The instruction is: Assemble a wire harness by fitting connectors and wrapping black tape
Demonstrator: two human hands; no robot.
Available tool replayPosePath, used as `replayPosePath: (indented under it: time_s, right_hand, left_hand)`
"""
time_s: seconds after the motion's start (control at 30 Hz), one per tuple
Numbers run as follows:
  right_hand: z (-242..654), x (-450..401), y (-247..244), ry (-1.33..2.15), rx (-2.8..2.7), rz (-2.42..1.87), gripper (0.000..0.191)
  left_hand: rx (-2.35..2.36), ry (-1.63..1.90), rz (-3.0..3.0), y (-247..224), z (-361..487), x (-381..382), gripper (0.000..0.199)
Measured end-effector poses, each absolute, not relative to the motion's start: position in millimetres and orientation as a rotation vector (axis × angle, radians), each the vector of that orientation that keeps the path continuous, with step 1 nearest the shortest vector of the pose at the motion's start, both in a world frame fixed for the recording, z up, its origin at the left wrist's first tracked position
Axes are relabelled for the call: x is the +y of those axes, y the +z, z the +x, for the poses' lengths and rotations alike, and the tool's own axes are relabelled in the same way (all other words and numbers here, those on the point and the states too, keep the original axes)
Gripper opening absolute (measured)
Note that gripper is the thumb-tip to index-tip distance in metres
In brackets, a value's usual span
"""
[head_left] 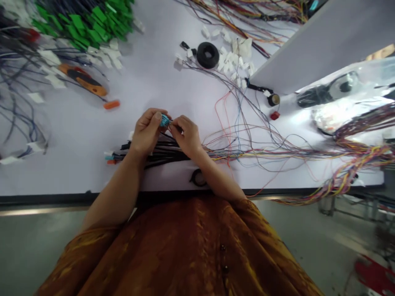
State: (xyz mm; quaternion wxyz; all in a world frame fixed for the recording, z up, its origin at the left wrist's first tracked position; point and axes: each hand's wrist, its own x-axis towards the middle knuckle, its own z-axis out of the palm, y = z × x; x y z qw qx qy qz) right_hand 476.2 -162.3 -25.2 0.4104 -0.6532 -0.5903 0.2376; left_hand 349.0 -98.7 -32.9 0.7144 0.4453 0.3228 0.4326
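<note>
My left hand (147, 132) and my right hand (185, 135) meet above the white table (77, 123), both pinching a small teal wire connector (165, 120). Its fine details are hidden by my fingers. Just below my hands lies a bundle of black cables (157, 153), with small teal and orange ends at its left. Many thin multicoloured wires (262, 152) spread rightward from that bundle, passing near my right hand.
Green connectors on dark wires (83, 24) and an orange-and-black handled tool (82, 80) lie at upper left. A black tape roll (207, 55) sits among white clips at the back. A grey panel (321, 45) rises at upper right, and the table's front edge (46, 200) runs before me.
</note>
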Motion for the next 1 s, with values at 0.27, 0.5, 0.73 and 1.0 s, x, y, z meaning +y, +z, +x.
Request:
replayPosePath:
  time_s: [0.27, 0.5, 0.73, 1.0]
  right_hand:
    - [565.8, -214.4, -1.3, 0.247, -1.235, -1.728, 0.018]
    - [695.4, -306.8, 1.7, 0.283, -1.079, -2.428, 0.015]
    - [683.7, -337.4, -5.3, 0.457, -1.028, -2.56, 0.018]
    - [671.1, -359.2, 8.3, 0.343, -1.149, -2.504, 0.014]
  left_hand:
    - [0.785, 1.059, 0.714, -29.8, 348.1, -90.3, 0.034]
    - [0.785, 1.089, 0.602, -25.7, 349.4, -89.2, 0.035]
    - [0.801, 1.104, 0.632, -28.4, 346.6, -84.7, 0.038]
    - [0.82, 1.108, 0.645, -28.4, 346.4, -83.5, 0.035]
